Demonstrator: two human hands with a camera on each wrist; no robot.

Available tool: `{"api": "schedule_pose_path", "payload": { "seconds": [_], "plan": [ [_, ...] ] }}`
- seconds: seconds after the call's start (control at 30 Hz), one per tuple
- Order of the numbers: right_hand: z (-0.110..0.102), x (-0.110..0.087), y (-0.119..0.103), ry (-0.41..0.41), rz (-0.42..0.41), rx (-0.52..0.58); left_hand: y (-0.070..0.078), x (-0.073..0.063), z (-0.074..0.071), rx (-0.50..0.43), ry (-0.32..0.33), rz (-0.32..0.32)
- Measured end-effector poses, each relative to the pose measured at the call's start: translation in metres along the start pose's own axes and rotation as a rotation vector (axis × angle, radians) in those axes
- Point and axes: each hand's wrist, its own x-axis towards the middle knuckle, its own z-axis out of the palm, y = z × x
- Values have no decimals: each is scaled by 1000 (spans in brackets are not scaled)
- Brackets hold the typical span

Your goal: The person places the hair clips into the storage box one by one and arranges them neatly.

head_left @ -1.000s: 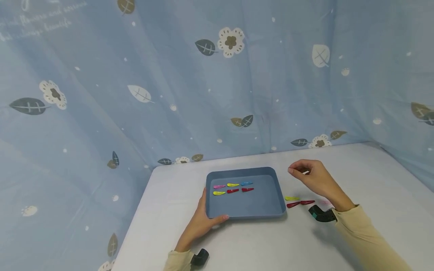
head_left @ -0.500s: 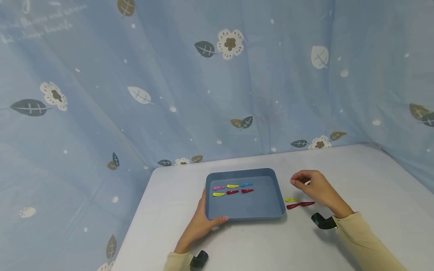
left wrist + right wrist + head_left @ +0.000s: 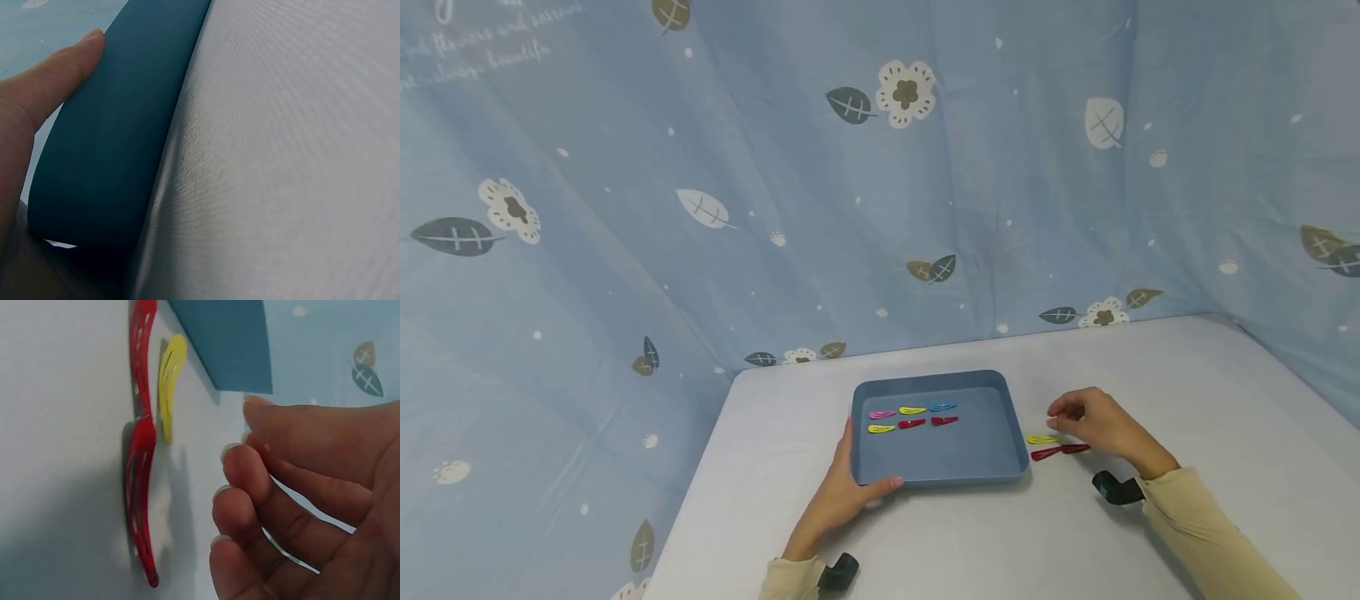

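Clips (image 3: 167, 390), one yellow, two red, lie on table (image 3: 970, 542) just beside right grip (image 3: 1097, 422): fingers loosely curled, nothing pinched. Probably light, stiff, slick; pinch across broad end. Left grip (image 3: 841, 492) holds tray (image 3: 988, 454) corner.

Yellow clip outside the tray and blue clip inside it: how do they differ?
Place: the yellow clip lies on the white table, right of the tray; the blue clip lies inside the tray. Neighbours: the yellow clip has two red clips on its near side; the blue clip ends the tray's far row. Both are slim hair clips.
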Motion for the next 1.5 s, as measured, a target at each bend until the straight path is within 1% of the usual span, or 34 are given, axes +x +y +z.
{"api": "schedule_pose_path", "payload": {
  "seconds": [0.13,0.3,0.53,0.73,1.07,1.3,1.5],
  "plan": [
    [1,1,4,-20,-1,-8,0,0,0,2,-3,8],
    [2,0,7,-44,17,8,1,1,0,-12,-6,21],
    [3,-2,8,-83,41,31,1,1,1,-1,-6,17],
    [6,-1,9,-90,60,19,1,1,1,21,-3,7],
    [8,0,9,-94,48,-10,2,1,0,15,-8,10],
    [10,0,8,-97,46,-17,1,0,-1,3,-7,0],
    [8,0,8,-118,51,-14,2,-1,-2,-10,-11,5]
  ]
}}
